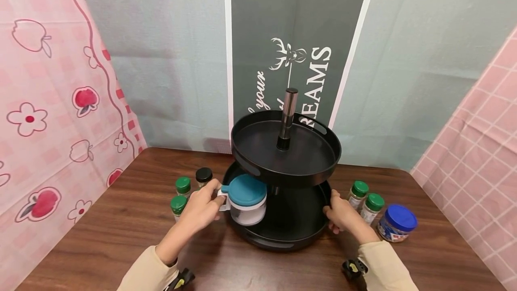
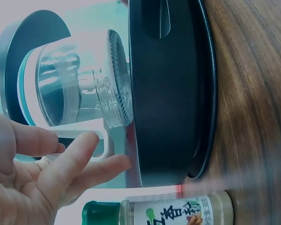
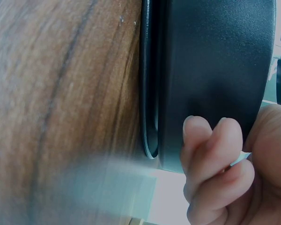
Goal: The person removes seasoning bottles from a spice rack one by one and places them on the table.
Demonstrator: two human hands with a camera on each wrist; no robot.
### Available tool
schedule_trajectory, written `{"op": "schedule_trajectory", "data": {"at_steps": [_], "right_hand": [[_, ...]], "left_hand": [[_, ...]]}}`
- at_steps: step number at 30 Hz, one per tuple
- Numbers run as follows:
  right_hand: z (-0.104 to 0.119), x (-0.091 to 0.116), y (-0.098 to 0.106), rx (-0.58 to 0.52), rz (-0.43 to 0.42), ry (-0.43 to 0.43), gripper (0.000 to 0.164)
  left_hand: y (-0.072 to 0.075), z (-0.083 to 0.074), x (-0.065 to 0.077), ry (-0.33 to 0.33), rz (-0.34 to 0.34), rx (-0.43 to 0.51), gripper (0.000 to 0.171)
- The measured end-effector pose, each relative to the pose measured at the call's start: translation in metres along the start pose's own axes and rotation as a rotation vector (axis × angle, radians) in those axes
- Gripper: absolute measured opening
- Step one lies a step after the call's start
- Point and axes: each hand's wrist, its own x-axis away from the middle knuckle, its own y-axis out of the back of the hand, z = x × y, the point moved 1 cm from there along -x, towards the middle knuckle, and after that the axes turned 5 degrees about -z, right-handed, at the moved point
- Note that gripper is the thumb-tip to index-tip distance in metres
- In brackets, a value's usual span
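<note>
A glass seasoning jar [image 1: 247,212] with a teal lid and a white handle stands at the left of a black two-tier turntable's lower tray [image 1: 296,214]. Its handle [image 2: 103,140] is held by my left hand [image 1: 204,205], thumb and fingers around it. In the left wrist view the glass base appears right at the tray's wall. My right hand [image 1: 342,213] grips the lower tray's right rim, with curled fingers [image 3: 225,140] against the outer wall. Above, the upper tray [image 1: 258,147] holds nothing and has a shiny metal post [image 1: 288,116] through its middle.
Left of the turntable are two green-capped spice bottles [image 1: 183,186] and a black-capped one [image 1: 203,175]. To the right stand two more green-capped bottles [image 1: 373,205] and a blue-lidded jar [image 1: 397,223]. Fabric hangings [image 1: 177,80] enclose the wooden table [image 1: 121,228].
</note>
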Motion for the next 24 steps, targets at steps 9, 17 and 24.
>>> {"op": "schedule_trajectory", "data": {"at_steps": [9,17,24], "right_hand": [[0.000,0.000,0.000,0.000,0.004,-0.008,0.067],[0.000,0.000,0.000,0.001,0.012,0.000,0.067],[-0.001,-0.001,-0.001,0.001,0.013,0.004,0.067]], "left_hand": [[0.010,-0.001,0.013,0.026,0.012,0.016,0.005],[0.020,0.000,0.028,0.040,0.001,0.034,0.005],[0.031,0.005,0.037,0.074,0.008,0.062,0.006]]}}
